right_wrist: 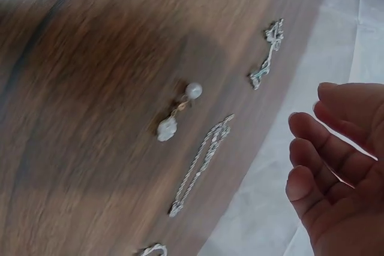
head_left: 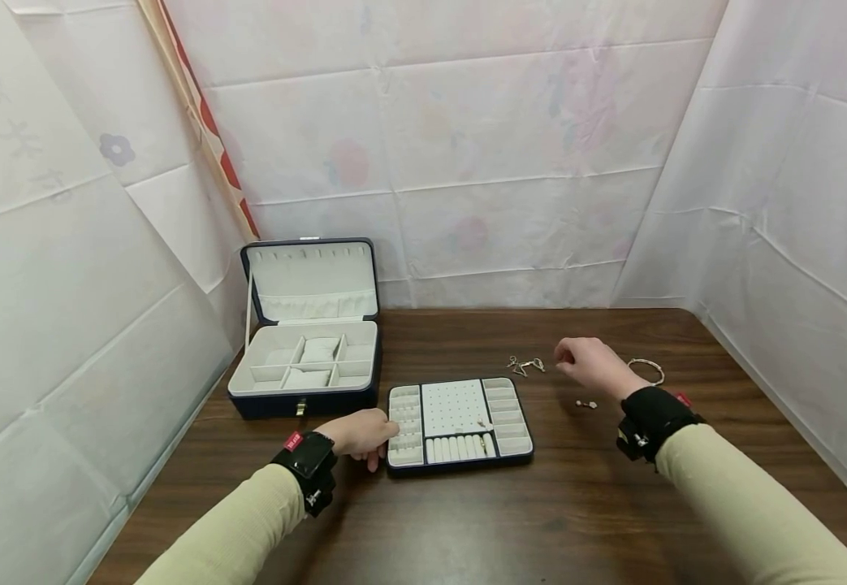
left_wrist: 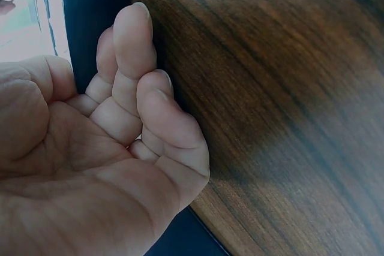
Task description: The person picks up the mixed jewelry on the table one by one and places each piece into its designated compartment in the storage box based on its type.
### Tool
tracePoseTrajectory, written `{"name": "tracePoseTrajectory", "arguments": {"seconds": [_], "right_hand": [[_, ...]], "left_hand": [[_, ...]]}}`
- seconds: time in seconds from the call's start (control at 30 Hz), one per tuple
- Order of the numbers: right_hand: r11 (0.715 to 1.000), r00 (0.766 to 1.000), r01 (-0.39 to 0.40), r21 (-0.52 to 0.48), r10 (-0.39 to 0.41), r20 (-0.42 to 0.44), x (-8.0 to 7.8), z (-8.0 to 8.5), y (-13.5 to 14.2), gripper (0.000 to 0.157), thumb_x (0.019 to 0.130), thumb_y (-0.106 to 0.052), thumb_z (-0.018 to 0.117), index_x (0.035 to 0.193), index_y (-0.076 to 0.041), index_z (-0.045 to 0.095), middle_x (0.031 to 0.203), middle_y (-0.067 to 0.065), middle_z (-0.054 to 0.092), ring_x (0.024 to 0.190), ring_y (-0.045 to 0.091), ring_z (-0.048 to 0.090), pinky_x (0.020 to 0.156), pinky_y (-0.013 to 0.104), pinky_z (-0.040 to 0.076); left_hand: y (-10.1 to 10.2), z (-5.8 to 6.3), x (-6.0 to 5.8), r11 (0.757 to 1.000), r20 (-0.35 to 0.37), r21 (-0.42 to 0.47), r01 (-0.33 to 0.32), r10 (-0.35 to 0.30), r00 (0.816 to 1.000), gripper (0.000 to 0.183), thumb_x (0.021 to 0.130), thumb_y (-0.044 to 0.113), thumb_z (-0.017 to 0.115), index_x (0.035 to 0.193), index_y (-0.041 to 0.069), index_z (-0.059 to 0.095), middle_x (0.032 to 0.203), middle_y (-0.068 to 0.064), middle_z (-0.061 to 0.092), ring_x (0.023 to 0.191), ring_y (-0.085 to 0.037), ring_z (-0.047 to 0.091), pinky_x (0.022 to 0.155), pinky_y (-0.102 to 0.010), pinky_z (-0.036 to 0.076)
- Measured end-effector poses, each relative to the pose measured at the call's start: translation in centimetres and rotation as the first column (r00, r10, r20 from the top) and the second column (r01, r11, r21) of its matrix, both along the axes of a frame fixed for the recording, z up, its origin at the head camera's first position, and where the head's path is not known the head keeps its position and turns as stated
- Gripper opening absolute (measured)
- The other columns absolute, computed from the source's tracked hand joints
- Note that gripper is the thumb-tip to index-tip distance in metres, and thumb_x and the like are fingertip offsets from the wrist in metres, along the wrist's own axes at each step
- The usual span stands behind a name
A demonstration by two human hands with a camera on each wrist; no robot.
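At the left edge of a navy-and-white jewelry tray (head_left: 455, 410), my left hand (head_left: 366, 435) grips the rim. Its thumb lies toward the top, and its fingers (left_wrist: 133, 40) bend against the dark side wall. My right hand (head_left: 589, 363) hovers over the table with fingers (right_wrist: 312, 157) loosely bent and nothing held. Below it lies an earring (right_wrist: 180, 112) with a round pearl and a paler drop. Silver chains (head_left: 527, 366) lie to its left, one a folded rope chain (right_wrist: 201, 163). A bangle (head_left: 646, 371) sits right of that hand, partly hidden behind the wrist.
A navy jewelry box (head_left: 306, 413) stands open at the back left, its lid upright and its compartments holding white cushions (head_left: 319, 349). The tray carries a small earring (head_left: 485, 424) on its perforated panel. White curtains (head_left: 467, 162) border the wooden table (head_left: 467, 528).
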State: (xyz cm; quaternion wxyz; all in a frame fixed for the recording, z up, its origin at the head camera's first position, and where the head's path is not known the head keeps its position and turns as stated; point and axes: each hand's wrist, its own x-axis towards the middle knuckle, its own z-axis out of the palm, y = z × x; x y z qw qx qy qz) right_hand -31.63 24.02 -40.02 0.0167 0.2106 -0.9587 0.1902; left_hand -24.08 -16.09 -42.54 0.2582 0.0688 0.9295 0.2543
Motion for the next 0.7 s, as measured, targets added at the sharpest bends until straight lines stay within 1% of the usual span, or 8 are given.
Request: {"name": "tracePoseTrajectory", "arguments": {"seconds": [0.07, 0.27, 0.43, 0.57, 0.7], "right_hand": [[1.000, 1.000, -0.015, 0.011, 0.015, -0.012, -0.1, -0.3, 0.4, 0.014, 0.097, -0.006, 0.065, 0.108, 0.001, 0.069, 0.091, 0.008, 0.066, 0.083, 0.023, 0.061, 0.076, 0.045, 0.049], [0.998, 0.999, -0.054, 0.036, 0.054, 0.002, -0.1, -1.0, 1.4, 0.011, 0.094, -0.003, 0.064, 0.103, -0.001, 0.070, 0.089, 0.005, 0.066, 0.080, 0.020, 0.059, 0.074, 0.042, 0.049], [0.995, 0.993, -0.088, 0.055, 0.083, 0.077, 0.1, -1.2, 1.9, 0.012, 0.090, 0.000, 0.062, 0.099, -0.003, 0.070, 0.086, 0.003, 0.064, 0.076, 0.017, 0.056, 0.071, 0.039, 0.048], [0.992, 0.987, -0.098, 0.073, 0.088, 0.134, 0.1, -1.5, 2.2, 0.007, 0.090, -0.002, 0.064, 0.096, -0.004, 0.068, 0.085, 0.002, 0.063, 0.075, 0.016, 0.055, 0.070, 0.038, 0.047], [0.989, 0.983, -0.115, 0.091, 0.100, 0.153, -0.1, -2.0, 2.5, 0.003, 0.090, -0.005, 0.067, 0.093, -0.005, 0.066, 0.083, 0.001, 0.062, 0.073, 0.015, 0.054, 0.069, 0.037, 0.046]], "left_hand": [[0.0, 0.0, 0.0, 1.000, -0.002, -0.002, 0.002, -0.002, 1.000, 0.034, 0.095, 0.017, 0.046, 0.072, 0.001, 0.065, 0.055, -0.005, 0.064, 0.050, -0.015, 0.049, 0.049, -0.024, 0.037], [0.0, 0.0, -0.1, 1.000, -0.007, -0.005, 0.007, -0.007, 1.000, 0.034, 0.095, 0.017, 0.046, 0.071, 0.002, 0.064, 0.055, -0.004, 0.064, 0.050, -0.015, 0.049, 0.049, -0.024, 0.037], [-0.1, 0.0, -0.1, 1.000, 0.000, 0.003, 0.001, -0.001, 1.000, 0.033, 0.095, 0.017, 0.046, 0.071, 0.001, 0.064, 0.055, -0.005, 0.064, 0.049, -0.014, 0.048, 0.048, -0.024, 0.036], [0.0, -0.1, -0.2, 1.000, 0.010, 0.010, -0.006, 0.006, 1.000, 0.033, 0.095, 0.016, 0.046, 0.071, 0.001, 0.064, 0.055, -0.005, 0.064, 0.048, -0.014, 0.046, 0.047, -0.024, 0.034], [0.0, -0.1, -0.2, 1.000, 0.017, 0.005, -0.006, 0.006, 1.000, 0.033, 0.095, 0.017, 0.046, 0.072, 0.001, 0.064, 0.056, -0.005, 0.064, 0.048, -0.014, 0.046, 0.047, -0.024, 0.034]]}}
